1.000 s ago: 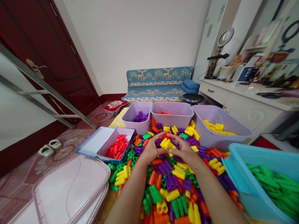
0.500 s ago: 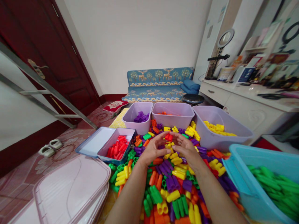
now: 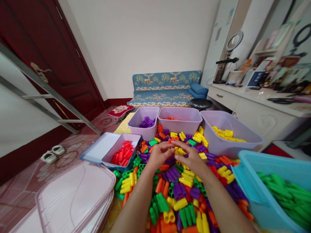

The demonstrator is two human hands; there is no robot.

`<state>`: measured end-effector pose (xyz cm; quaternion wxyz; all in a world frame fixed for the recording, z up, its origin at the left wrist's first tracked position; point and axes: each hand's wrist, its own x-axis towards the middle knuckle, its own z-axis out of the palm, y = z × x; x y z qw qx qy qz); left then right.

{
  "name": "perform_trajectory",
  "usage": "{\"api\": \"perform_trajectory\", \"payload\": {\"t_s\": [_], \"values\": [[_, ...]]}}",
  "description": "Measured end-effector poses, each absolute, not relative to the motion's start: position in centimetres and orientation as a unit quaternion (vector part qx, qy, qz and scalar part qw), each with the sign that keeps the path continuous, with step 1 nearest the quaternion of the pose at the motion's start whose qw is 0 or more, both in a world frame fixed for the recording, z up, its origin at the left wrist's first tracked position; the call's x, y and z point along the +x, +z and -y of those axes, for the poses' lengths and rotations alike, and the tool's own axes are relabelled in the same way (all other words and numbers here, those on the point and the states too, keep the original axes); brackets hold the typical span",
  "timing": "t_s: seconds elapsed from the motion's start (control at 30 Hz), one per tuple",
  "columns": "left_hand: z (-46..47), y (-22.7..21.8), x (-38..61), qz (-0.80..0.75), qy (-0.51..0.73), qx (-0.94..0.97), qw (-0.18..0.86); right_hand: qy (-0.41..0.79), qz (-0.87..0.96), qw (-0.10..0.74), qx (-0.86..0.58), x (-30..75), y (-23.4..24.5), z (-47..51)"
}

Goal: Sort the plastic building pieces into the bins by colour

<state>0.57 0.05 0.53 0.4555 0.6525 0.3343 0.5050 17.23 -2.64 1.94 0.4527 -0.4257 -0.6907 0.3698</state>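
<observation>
A heap of plastic tube blocks in yellow, purple, green, orange and red lies in front of me. Both my hands hover over its far part. My left hand has its fingers curled, with thumb and fingertips pinched together near the right hand's fingertips; what they pinch is hidden. My right hand reaches leftward with fingers stretched out, just above some yellow blocks. Neither hand touches a bin.
Three lilac bins stand behind the heap: purple blocks, orange, yellow. A small bin of red blocks sits on a blue lid. A blue bin of green blocks is at right, pink lids at left.
Half a second ago both hands lay spread over the blocks; now they have lifted slightly, and their fingertips have come together. A second ago they were cupped around yellow blocks.
</observation>
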Motion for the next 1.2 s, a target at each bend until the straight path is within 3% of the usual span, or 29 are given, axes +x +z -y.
{"api": "perform_trajectory", "payload": {"t_s": [0.13, 0.37, 0.57, 0.7, 0.87, 0.97, 1.2], "values": [[-0.1, 0.8, 0.6, -0.386, 0.552, 0.621, 0.401, 0.376, 0.665, 0.476, -0.437, 17.4, 1.6, 2.3], [-0.1, 2.4, -0.6, -0.394, 0.827, 0.303, 0.261, 0.428, 0.586, 0.531, -0.438, 17.6, 1.6, 2.0], [-0.7, 2.0, -1.3, -0.387, 0.828, 0.253, 0.317, 0.427, 0.564, 0.547, -0.448, 17.9, 1.8, 1.8], [-1.3, 0.8, -1.6, -0.478, 0.728, 0.374, 0.319, 0.386, 0.565, 0.525, -0.506, 19.4, 1.7, 1.4], [-0.8, 0.5, -1.7, -0.638, 0.405, 0.642, 0.130, 0.252, 0.643, 0.376, -0.617, 21.7, 1.1, 1.5], [-0.1, 0.5, -1.2, -0.648, 0.251, 0.714, 0.089, 0.223, 0.668, 0.304, -0.641, 21.9, 0.9, 1.7], [0.3, 0.5, -1.0, -0.607, 0.155, 0.773, 0.095, 0.227, 0.700, 0.291, -0.612, 20.2, 0.2, 1.7]]}}
